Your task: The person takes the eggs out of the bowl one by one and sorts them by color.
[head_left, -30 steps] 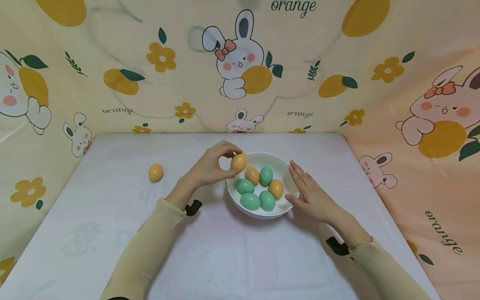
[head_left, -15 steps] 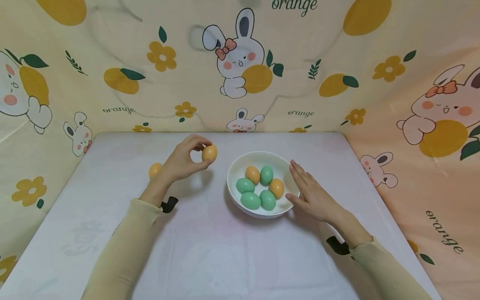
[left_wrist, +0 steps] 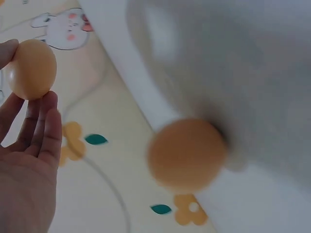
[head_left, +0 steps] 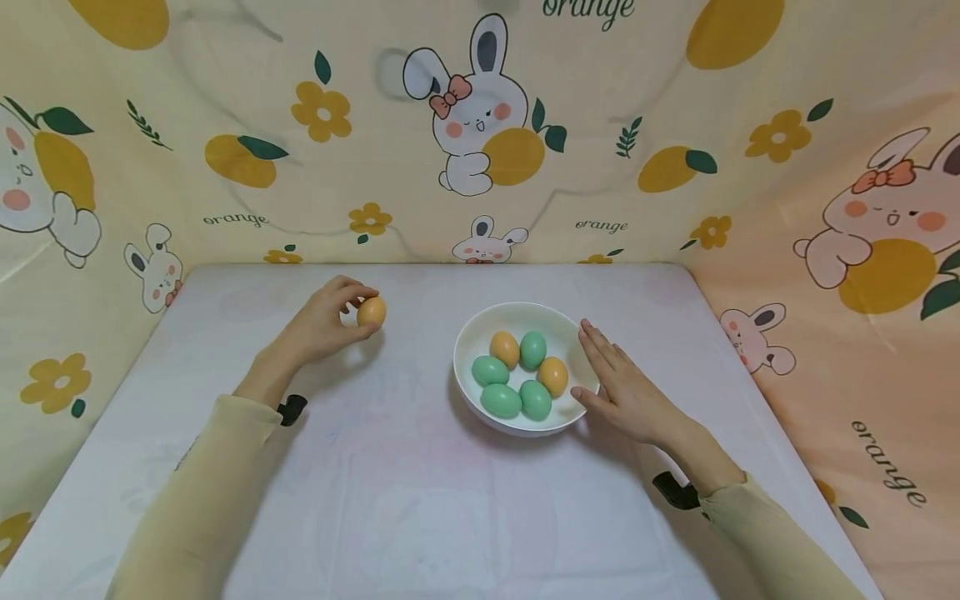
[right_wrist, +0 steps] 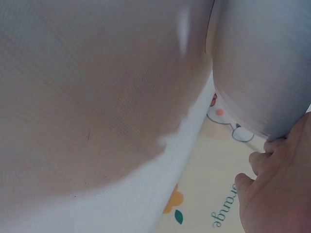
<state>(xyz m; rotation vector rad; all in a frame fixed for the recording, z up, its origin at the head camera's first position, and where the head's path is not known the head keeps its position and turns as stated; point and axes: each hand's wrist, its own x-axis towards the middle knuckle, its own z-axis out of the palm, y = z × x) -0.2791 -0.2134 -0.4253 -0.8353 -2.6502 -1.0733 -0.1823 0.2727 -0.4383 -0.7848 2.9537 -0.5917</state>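
Observation:
My left hand [head_left: 318, 325] pinches an orange egg [head_left: 371, 312] between thumb and fingertips, above the table left of the bowl. The left wrist view shows this held egg [left_wrist: 33, 69] at its left edge. Lower in that view, a second orange egg [left_wrist: 187, 154] lies on the table, blurred; in the head view the left arm hides it. Straight-fingered, my right hand [head_left: 626, 392] rests against the right side of a white bowl [head_left: 468, 342]. Inside the bowl lie two orange eggs, one at the back [head_left: 505, 350], and several green eggs, one at the front [head_left: 501, 401].
A white cloth covers the table [head_left: 420, 500]. Behind and beside it hangs a yellow curtain [head_left: 300, 200] printed with rabbits, oranges and flowers. Black wrist mounts sit under both forearms, the right mount [head_left: 677, 492] close to the tabletop.
Carrying the orange egg, my left hand has moved left from above the bowl's left rim. Its arm now covers the loose egg on the table. Right hand and bowl stay put.

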